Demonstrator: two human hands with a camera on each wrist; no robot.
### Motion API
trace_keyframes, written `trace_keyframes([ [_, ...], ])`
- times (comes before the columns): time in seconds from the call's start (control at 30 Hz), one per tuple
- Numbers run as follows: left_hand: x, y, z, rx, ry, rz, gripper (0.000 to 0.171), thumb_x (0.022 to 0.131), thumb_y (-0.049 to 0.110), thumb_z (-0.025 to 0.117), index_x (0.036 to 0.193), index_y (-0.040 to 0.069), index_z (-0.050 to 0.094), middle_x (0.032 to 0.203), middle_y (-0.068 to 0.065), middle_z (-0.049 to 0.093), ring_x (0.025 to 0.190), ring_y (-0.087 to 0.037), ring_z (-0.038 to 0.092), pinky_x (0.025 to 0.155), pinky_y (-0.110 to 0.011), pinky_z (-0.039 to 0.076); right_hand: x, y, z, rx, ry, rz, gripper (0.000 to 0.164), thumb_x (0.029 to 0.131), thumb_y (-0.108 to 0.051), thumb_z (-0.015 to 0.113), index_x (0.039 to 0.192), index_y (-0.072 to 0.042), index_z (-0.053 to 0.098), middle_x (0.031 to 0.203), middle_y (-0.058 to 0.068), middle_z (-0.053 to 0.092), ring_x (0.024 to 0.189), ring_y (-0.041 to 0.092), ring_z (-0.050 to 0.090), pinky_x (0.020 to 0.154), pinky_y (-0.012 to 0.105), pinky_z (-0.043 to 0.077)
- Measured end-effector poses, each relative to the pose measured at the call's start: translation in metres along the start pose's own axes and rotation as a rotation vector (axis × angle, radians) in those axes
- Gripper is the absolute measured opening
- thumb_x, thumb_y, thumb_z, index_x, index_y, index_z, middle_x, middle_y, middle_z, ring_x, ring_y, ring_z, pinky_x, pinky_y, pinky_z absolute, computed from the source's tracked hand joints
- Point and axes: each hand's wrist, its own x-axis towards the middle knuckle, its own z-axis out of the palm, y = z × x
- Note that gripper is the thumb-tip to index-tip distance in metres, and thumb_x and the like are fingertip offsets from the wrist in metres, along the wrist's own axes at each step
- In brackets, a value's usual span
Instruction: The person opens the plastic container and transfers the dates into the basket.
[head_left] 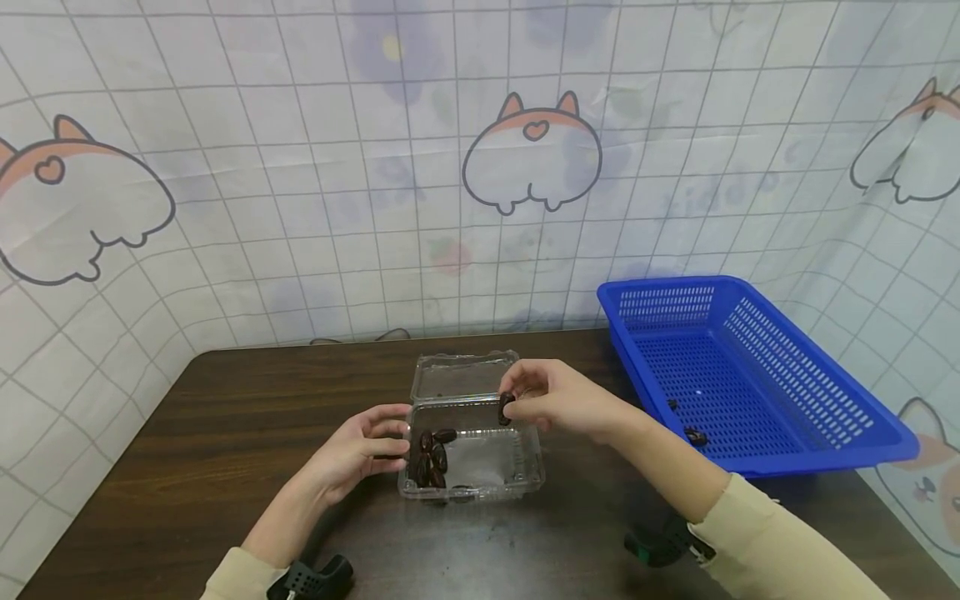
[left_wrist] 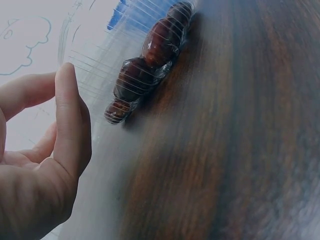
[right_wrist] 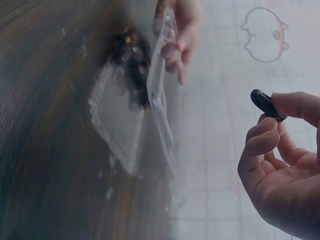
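Note:
My right hand pinches a dark brown date between thumb and fingertips, above the right part of a clear plastic clamshell box. The right wrist view shows that date up close, oblong and shiny. Several more dates lie together at the box's left end. Its hinged lid stands open toward the wall. My left hand rests its extended fingertips against the box's left wall. In the left wrist view, dates with a shiny film show through the ribbed plastic.
A blue plastic basket with slotted walls stands at the right of the dark wooden table. A few dark pieces lie at its near left corner. Behind the table hangs a white gridded sheet with cartoon drawings.

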Motion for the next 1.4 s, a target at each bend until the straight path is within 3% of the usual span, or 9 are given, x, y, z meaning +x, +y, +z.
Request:
trace_keyframes([
  [0.37, -0.001, 0.0, -0.001, 0.012, 0.001, 0.0, 0.064, 0.097, 0.002, 0.069, 0.152, -0.003, 0.038, 0.123, -0.014, 0.054, 0.09, -0.017, 0.064, 0.083, -0.034, 0.061, -0.018, -0.002, -0.021, 0.018, 0.059, 0.002, 0.022, 0.096, -0.012, 0.071, 0.114, -0.003, 0.061, 0.086, 0.009, 0.059, 0.062, 0.018, 0.048, 0.057, 0.029, 0.044],
  [0.9, -0.001, -0.001, 0.001, 0.012, 0.007, -0.003, 0.063, 0.096, 0.002, 0.069, 0.151, -0.003, 0.038, 0.124, -0.014, 0.054, 0.091, -0.018, 0.064, 0.083, -0.034, 0.061, -0.039, 0.011, -0.044, 0.023, 0.112, 0.037, 0.028, 0.096, -0.014, 0.072, 0.116, 0.001, 0.057, 0.089, 0.014, 0.06, 0.064, 0.017, 0.048, 0.057, 0.028, 0.043],
  [1.13, -0.002, 0.0, 0.0, 0.009, 0.006, -0.005, 0.064, 0.097, 0.001, 0.069, 0.152, -0.003, 0.038, 0.121, -0.013, 0.054, 0.09, -0.017, 0.064, 0.082, -0.033, 0.061, -0.049, 0.012, -0.054, 0.021, 0.143, 0.038, 0.03, 0.098, -0.014, 0.07, 0.118, 0.001, 0.055, 0.075, 0.007, 0.051, 0.064, 0.016, 0.047, 0.055, 0.028, 0.041],
  [1.4, -0.002, 0.001, 0.0, 0.02, 0.008, -0.002, 0.064, 0.097, 0.002, 0.069, 0.152, -0.003, 0.037, 0.125, -0.016, 0.053, 0.092, -0.018, 0.065, 0.083, -0.034, 0.061, -0.061, 0.015, -0.065, 0.031, 0.194, 0.033, 0.03, 0.099, -0.014, 0.069, 0.12, 0.002, 0.055, 0.077, 0.007, 0.049, 0.067, 0.017, 0.048, 0.062, 0.031, 0.046],
])
